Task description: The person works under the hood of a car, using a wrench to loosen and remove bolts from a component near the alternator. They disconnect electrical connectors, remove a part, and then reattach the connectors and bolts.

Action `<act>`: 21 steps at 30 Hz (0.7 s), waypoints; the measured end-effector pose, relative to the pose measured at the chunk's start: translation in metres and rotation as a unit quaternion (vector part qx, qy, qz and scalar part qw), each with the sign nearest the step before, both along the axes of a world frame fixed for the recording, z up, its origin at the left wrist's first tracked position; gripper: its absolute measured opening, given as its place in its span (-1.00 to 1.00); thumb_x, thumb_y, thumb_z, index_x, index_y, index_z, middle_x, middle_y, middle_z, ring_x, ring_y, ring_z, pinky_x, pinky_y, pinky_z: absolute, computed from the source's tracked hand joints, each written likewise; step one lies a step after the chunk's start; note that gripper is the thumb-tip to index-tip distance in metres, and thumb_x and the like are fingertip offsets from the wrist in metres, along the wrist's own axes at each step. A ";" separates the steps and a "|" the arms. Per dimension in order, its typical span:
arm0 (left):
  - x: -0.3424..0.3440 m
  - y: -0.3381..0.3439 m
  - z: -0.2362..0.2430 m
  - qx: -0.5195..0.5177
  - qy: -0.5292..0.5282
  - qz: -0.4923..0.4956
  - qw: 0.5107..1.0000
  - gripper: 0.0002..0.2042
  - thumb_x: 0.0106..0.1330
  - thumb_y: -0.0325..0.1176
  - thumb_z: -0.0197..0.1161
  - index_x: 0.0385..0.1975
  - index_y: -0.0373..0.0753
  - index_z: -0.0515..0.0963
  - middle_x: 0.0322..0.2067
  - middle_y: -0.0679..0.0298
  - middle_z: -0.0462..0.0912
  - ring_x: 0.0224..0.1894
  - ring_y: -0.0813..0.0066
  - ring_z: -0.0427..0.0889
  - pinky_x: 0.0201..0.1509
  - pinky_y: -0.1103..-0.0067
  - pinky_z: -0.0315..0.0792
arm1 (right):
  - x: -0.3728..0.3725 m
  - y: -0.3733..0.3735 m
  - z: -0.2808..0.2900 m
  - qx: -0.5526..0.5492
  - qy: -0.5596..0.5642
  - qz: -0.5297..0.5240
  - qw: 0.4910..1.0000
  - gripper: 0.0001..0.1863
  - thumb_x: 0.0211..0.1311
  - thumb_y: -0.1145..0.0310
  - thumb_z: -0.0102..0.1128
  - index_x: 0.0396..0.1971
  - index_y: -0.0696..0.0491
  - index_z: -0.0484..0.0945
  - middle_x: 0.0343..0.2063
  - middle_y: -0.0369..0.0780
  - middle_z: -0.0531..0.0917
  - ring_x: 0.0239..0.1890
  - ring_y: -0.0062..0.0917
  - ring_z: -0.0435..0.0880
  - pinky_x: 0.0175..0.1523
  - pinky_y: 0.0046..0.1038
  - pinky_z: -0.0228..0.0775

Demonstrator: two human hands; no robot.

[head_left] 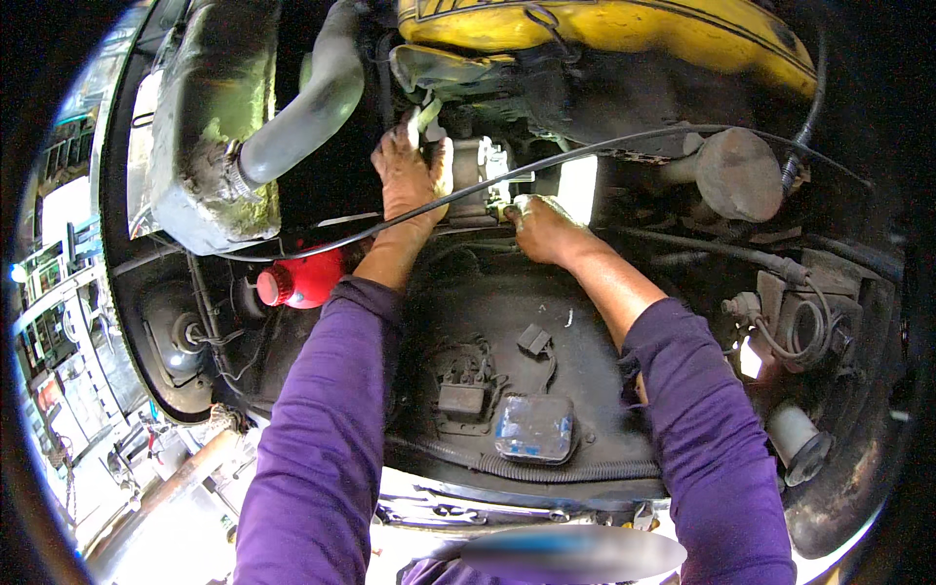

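Observation:
Both my arms, in purple sleeves, reach into a vehicle's engine bay. My left hand [409, 174] is curled at the left end of a metal, cylinder-shaped engine part [470, 175] that looks like an alternator. Its thumb lies along the part's side; the fingertips are hidden near a pale hose end [427, 113], so what they grip cannot be made out. At the part's lower right, my right hand [548, 230] is closed, thumb and fingers pinched together on something too small to name. A thin black cable [400, 216] crosses in front of my left wrist.
A radiator tank [195, 146] with a thick grey hose [312, 107] stands at left. Below it sits a red bottle [304, 279]. The yellow engine cover [604, 34] is at the top. A round canister [738, 174] juts out at right. Near my forearms lies a square box [534, 429].

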State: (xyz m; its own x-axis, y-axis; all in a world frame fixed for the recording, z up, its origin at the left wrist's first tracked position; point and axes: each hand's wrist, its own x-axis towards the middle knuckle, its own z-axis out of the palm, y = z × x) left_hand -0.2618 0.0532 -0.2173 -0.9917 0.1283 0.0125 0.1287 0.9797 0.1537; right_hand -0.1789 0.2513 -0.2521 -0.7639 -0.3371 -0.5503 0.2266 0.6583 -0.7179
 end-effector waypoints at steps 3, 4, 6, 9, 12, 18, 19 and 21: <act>0.002 -0.007 -0.010 0.069 0.046 -0.018 0.996 -0.36 0.38 -0.12 0.24 0.41 -0.22 0.28 0.23 -0.16 0.39 0.29 -0.20 0.29 0.42 0.06 0.13 | 0.003 -0.001 0.013 0.009 -0.015 -0.042 0.999 -0.69 0.53 0.34 0.00 -0.05 0.27 0.61 -0.22 0.22 0.70 -0.08 0.09 0.71 0.02 -0.05 0.53; 0.004 -0.007 -0.010 0.097 0.058 -0.024 0.993 -0.36 0.36 -0.13 0.26 0.40 -0.21 0.29 0.24 -0.14 0.39 0.30 -0.19 0.29 0.43 0.07 0.13 | 0.004 0.000 0.017 0.005 0.008 -0.012 1.000 -0.71 0.51 0.35 0.01 -0.12 0.28 0.61 -0.23 0.24 0.69 -0.09 0.11 0.72 0.01 -0.05 0.53; 0.004 -0.005 -0.004 0.146 0.056 -0.028 0.987 -0.36 0.33 -0.16 0.28 0.39 -0.20 0.31 0.24 -0.12 0.40 0.30 -0.16 0.30 0.43 0.08 0.13 | 0.002 0.002 0.021 0.010 0.035 0.015 0.999 -0.71 0.49 0.36 0.03 -0.13 0.28 0.62 -0.21 0.24 0.69 -0.08 0.10 0.72 0.01 -0.04 0.53; 0.007 0.000 0.005 0.097 0.053 -0.031 0.993 -0.34 0.35 -0.19 0.28 0.44 -0.16 0.27 0.23 -0.06 0.45 0.31 -0.09 0.35 0.44 0.12 0.15 | 0.002 -0.001 0.021 0.015 0.030 0.004 0.999 -0.73 0.47 0.37 0.04 -0.13 0.28 0.62 -0.20 0.24 0.69 -0.08 0.10 0.72 0.00 -0.04 0.53; 0.007 0.001 0.005 0.107 0.057 -0.019 0.992 -0.35 0.34 -0.22 0.29 0.43 -0.16 0.29 0.25 -0.07 0.44 0.32 -0.10 0.35 0.46 0.13 0.14 | 0.002 -0.004 0.017 0.014 0.016 -0.019 1.000 -0.73 0.45 0.38 0.05 -0.13 0.28 0.62 -0.21 0.24 0.69 -0.07 0.09 0.73 -0.01 -0.04 0.54; 0.005 -0.002 -0.003 0.093 0.042 -0.003 0.995 -0.36 0.32 -0.26 0.30 0.42 -0.18 0.31 0.28 -0.11 0.42 0.35 -0.13 0.33 0.47 0.13 0.16 | 0.001 -0.001 0.017 0.037 0.044 0.061 0.996 -0.73 0.46 0.38 0.05 -0.10 0.28 0.61 -0.22 0.24 0.69 -0.07 0.08 0.72 0.00 -0.05 0.55; 0.008 -0.002 -0.003 0.120 0.069 -0.027 0.990 -0.37 0.33 -0.29 0.27 0.42 -0.20 0.31 0.25 -0.14 0.45 0.34 -0.15 0.34 0.45 0.12 0.20 | 0.001 -0.001 0.019 0.021 0.034 0.044 0.998 -0.72 0.46 0.37 0.05 -0.10 0.28 0.61 -0.22 0.24 0.69 -0.07 0.08 0.72 0.00 -0.06 0.55; 0.007 0.000 -0.002 0.099 0.058 0.006 0.993 -0.42 0.36 -0.32 0.23 0.39 -0.24 0.33 0.21 -0.16 0.47 0.32 -0.15 0.36 0.43 0.13 0.22 | -0.002 0.001 0.023 0.037 0.037 0.084 0.995 -0.69 0.50 0.33 0.01 -0.07 0.28 0.60 -0.19 0.24 0.68 -0.05 0.08 0.71 0.04 -0.05 0.54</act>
